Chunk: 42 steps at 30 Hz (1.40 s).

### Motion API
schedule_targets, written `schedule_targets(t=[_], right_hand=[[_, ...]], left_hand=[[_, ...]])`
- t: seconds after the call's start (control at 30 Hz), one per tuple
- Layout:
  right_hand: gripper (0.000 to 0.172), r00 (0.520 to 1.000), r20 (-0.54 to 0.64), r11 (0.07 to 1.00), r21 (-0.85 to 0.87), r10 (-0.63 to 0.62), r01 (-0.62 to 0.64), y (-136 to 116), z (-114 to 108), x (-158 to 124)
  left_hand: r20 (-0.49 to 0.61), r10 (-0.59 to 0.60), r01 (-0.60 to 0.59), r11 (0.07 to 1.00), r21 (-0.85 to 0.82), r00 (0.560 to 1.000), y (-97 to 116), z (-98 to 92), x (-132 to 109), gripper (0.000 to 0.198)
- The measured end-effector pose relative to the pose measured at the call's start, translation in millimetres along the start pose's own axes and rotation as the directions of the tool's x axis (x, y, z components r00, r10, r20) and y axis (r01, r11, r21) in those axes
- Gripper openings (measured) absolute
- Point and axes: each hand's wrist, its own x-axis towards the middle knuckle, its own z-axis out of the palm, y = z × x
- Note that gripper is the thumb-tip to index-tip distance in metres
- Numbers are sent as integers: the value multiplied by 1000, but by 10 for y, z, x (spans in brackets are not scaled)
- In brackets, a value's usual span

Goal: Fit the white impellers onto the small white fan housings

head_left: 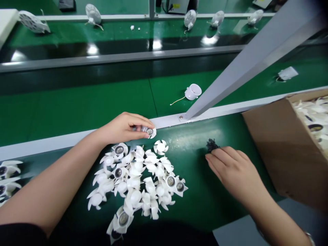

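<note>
At the green counter, our left hand pinches a white finned housing steady. Our right hand lies loosely open beside dark granules.

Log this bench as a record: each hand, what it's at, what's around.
Left hand: holds a white finned part
Right hand: fingertips beside a small heap of dark bits
Between hands: pile of white finned parts
Right of them: cardboard box of similar parts
Surface: green belt
</note>
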Motion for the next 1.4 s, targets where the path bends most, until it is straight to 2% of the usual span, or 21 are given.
schedule_targets(t=[0.07, 0.13, 0.17, 0.23, 0.3, 0.37, 0.47, 0.57, 0.63, 0.73, 0.93, 1.1, 1.27, 1.33, 1.4], right_hand=[[23, 995, 72, 992, -101, -65, 72, 23, -26, 58], [25, 992, 112, 990, -114, -65, 78, 38, -34, 162], [24, 992, 110, 996, -68, -58, 66, 35, -34, 239], [18, 997, 73, 990, 140, -28, 17, -7, -26, 443], [11, 998, 42, 910, 412, 38, -52, -113, -4, 690], [9, 995, 50, 794, 599, 87, -100, -268, 30, 932], [10, 992, 121, 720, 685, 34, -108, -482, 72, 1199], [11, 985, 173, 672, 732, -22, -113, -559, 88, 1355], [10, 995, 103, 683, 727, -6, -71, -543, 102, 1441], [9, 999, -26, 773, 634, -30, 39, -510, 148, 1565], [10, 984, -99, 920, 349, -150, 176, -574, 209, 1673], [14, 966, -150, 937, 250, -210, 242, -636, 167, 1638], [17, 896, -125, 898, 58, -427, 436, -581, -6, 1549], [20, 906, -142, 902, 117, -399, 416, -489, -41, 1587], [27, 952, -184, 936, 214, -244, 281, -373, -6, 1720]], left_hand=[[27, 6, -5, 1000, -15, 1000, 1, -4, 2, 34], [40, 10, -8, 999, -38, 999, 2, -6, 1, 34], [34, 1, 1, 999, -42, 999, 1, -3, -2, 33], [7, -42, 42, 999, -34, 999, -3, 11, -12, 36], [-18, -84, 83, 996, -34, 996, -10, 31, -25, 43], [-27, -89, 87, 994, -59, 996, -21, 50, -34, 49], [-33, -76, 72, 991, -113, 997, -41, 65, -36, 54], [-17, -78, 74, 983, -166, 997, -57, 66, -32, 56], [-3, -77, 75, 978, -193, 997, -64, 63, -30, 56], [1, -72, 70, 973, -221, 997, -67, 58, -34, 55], [-8, -39, 36, 970, -239, 999, -60, 52, -32, 47], [-12, -60, 55, 964, -260, 998, -64, 57, -21, 48], [-16, -82, 75, 959, -273, 997, -75, 59, -14, 50], [-9, -84, 78, 960, -267, 996, -79, 54, -11, 49], [-7, -74, 70, 964, -258, 997, -79, 51, -14, 49]])
